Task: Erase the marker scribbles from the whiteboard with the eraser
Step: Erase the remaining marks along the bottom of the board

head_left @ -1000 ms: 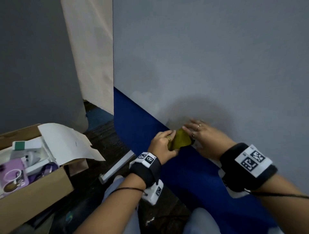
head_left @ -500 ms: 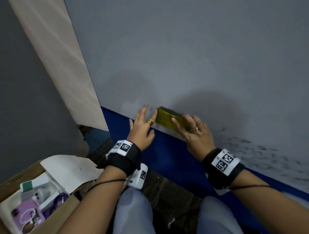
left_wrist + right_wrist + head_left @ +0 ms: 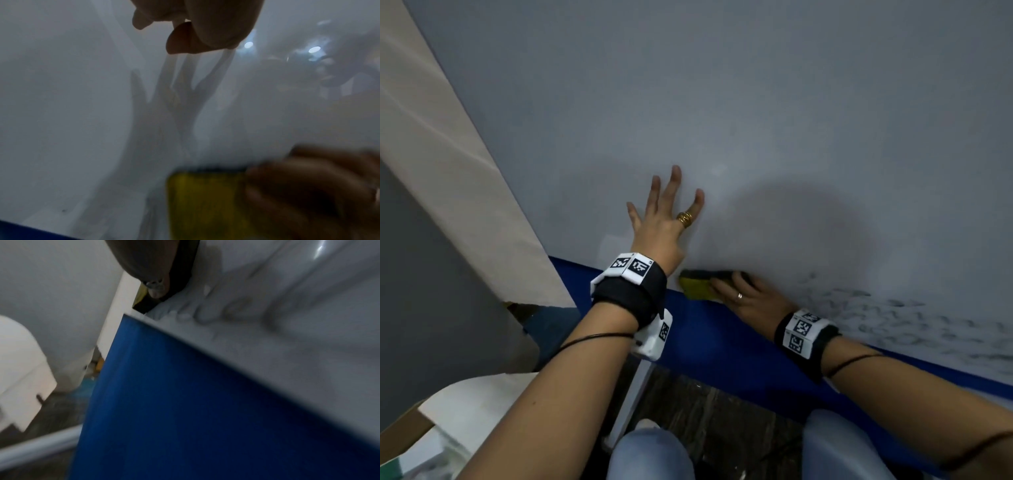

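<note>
The eraser (image 3: pixel 700 283) is pressed to the whiteboard (image 3: pixel 756 113) right at its bottom edge, just above the blue strip (image 3: pixel 722 342). It's gripped by the right hand (image 3: pixel 748 296), fingers curled over its back. The left hand (image 3: pixel 664 219) is laid flat on the board just above the eraser, fingers spread.

The scribbles (image 3: pixel 893 322) are only seen whole in the head view, off to the eraser's right; in the right wrist view they're just a blurry smear (image 3: pixel 236 311). The dark felt face (image 3: pixel 180 272) is shown clearly there, flat on the board. The eraser's yellow back (image 3: pixel 205 204) fills the left wrist view, blurred.

A cardboard box (image 3: pixel 400 431) is caught far lower left of the eraser; its contents can't be made out.
</note>
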### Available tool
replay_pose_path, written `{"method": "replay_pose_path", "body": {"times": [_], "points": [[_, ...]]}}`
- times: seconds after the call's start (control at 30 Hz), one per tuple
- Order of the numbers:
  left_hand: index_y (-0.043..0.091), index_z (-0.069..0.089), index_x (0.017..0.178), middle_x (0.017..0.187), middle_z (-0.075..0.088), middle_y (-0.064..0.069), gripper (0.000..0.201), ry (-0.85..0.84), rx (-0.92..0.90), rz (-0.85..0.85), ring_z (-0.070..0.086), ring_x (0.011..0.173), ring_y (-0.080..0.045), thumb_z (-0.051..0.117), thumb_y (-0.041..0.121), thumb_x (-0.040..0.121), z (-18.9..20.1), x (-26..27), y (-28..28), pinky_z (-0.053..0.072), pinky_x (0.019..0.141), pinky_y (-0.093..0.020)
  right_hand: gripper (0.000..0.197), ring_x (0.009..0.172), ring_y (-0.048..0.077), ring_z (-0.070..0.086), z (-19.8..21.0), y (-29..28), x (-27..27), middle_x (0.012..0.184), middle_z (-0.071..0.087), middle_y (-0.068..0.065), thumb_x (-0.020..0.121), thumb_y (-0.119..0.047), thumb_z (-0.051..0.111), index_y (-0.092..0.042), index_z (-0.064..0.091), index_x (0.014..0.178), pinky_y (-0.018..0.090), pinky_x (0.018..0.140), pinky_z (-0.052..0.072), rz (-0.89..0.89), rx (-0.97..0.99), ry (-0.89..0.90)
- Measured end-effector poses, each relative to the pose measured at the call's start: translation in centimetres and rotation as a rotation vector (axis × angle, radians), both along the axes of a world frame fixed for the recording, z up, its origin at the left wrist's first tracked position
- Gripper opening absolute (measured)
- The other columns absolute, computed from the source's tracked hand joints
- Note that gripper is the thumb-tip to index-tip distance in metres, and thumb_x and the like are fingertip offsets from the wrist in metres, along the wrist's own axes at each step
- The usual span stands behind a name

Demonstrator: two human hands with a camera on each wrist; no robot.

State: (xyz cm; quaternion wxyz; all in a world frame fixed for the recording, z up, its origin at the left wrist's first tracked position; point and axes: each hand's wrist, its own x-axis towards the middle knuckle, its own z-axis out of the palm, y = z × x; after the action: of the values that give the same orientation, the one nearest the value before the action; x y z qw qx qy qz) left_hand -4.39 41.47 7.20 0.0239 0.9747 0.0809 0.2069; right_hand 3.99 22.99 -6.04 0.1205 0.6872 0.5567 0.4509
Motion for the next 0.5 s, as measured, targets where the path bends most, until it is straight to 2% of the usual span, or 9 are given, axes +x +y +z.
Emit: {"method": "replay_pose_path", "body": {"times": [0.1, 0.17, 0.23, 0.3, 0.37, 0.43, 0.5], "points": [[0.047, 0.006, 0.144, 0.156, -0.021, 0.002, 0.104, -0.017, -0.043, -0.029, -0.022, 0.142, -0.026, 0.048, -0.016, 0.073, -0.2, 0.1, -0.1, -0.005, 0.105, -0.068, 0.042, 0.107, 0.033, 0.041, 3.4, -1.0, -0.1, 0.135, 0.039, 0.004, 0.099, 0.000, 0.030, -0.013, 0.061, 0.125, 0.039, 0.079, 0.032, 0.019, 0.340, 0.074], [0.050, 0.003, 0.141, 0.156, -0.021, 0.001, 0.109, -0.034, -0.049, -0.048, -0.022, 0.142, -0.027, 0.048, -0.018, 0.069, -0.5, 0.2, 0.1, -0.005, 0.105, -0.069, 0.043, 0.106, 0.032, 0.042, 3.4, -1.7, 0.0, 0.135, 0.040, 0.002, 0.099, -0.001, 0.029, -0.014, 0.058, 0.128, 0.038, 0.076, 0.032, 0.009, 0.407, 0.104], [0.047, 0.007, 0.143, 0.155, -0.020, 0.002, 0.111, -0.045, -0.052, -0.048, -0.021, 0.142, -0.028, 0.050, -0.019, 0.065, -0.7, 0.3, 0.1, -0.002, 0.104, -0.070, 0.039, 0.104, 0.032, 0.043, 1.2, -1.6, 0.2, 0.135, 0.040, 0.003, 0.094, -0.002, 0.041, -0.015, 0.062, 0.124, 0.039, 0.078, 0.033, 0.028, 0.323, 0.103], [0.046, 0.010, 0.144, 0.154, -0.021, 0.004, 0.111, -0.049, -0.055, -0.036, -0.021, 0.142, -0.028, 0.049, -0.019, 0.063, -0.8, 0.4, 0.1, -0.001, 0.105, -0.071, 0.028, 0.102, 0.032, 0.045, -1.8, -0.8, 0.4, 0.133, 0.041, 0.004, 0.089, -0.013, 0.056, -0.015, 0.069, 0.113, 0.040, 0.080, 0.035, 0.026, 0.166, 0.065], [0.047, 0.012, 0.144, 0.154, -0.022, 0.005, 0.111, -0.049, -0.061, -0.028, -0.022, 0.142, -0.027, 0.049, -0.020, 0.064, -0.7, 0.5, 0.0, -0.002, 0.106, -0.069, 0.025, 0.102, 0.032, 0.044, -3.8, -0.4, 0.4, 0.132, 0.040, 0.005, 0.084, -0.019, 0.068, -0.014, 0.071, 0.108, 0.040, 0.081, 0.037, 0.008, 0.039, 0.092], [0.048, 0.013, 0.144, 0.155, -0.022, 0.004, 0.110, -0.036, -0.064, -0.024, -0.023, 0.142, -0.026, 0.051, -0.020, 0.066, -0.6, 0.5, -0.1, -0.003, 0.106, -0.069, 0.026, 0.104, 0.033, 0.043, -3.9, -0.3, 0.6, 0.132, 0.038, 0.005, 0.083, -0.019, 0.067, -0.014, 0.071, 0.108, 0.040, 0.082, 0.037, 0.020, -0.002, 0.094], [0.048, 0.014, 0.144, 0.155, -0.022, 0.004, 0.109, -0.029, -0.077, -0.024, -0.022, 0.142, -0.026, 0.052, -0.019, 0.066, -0.5, 0.5, -0.4, -0.002, 0.106, -0.070, 0.028, 0.105, 0.032, 0.042, -2.7, -0.8, 0.4, 0.132, 0.038, 0.005, 0.087, -0.014, 0.054, -0.015, 0.072, 0.108, 0.039, 0.082, 0.037, 0.047, 0.013, 0.081]]}}
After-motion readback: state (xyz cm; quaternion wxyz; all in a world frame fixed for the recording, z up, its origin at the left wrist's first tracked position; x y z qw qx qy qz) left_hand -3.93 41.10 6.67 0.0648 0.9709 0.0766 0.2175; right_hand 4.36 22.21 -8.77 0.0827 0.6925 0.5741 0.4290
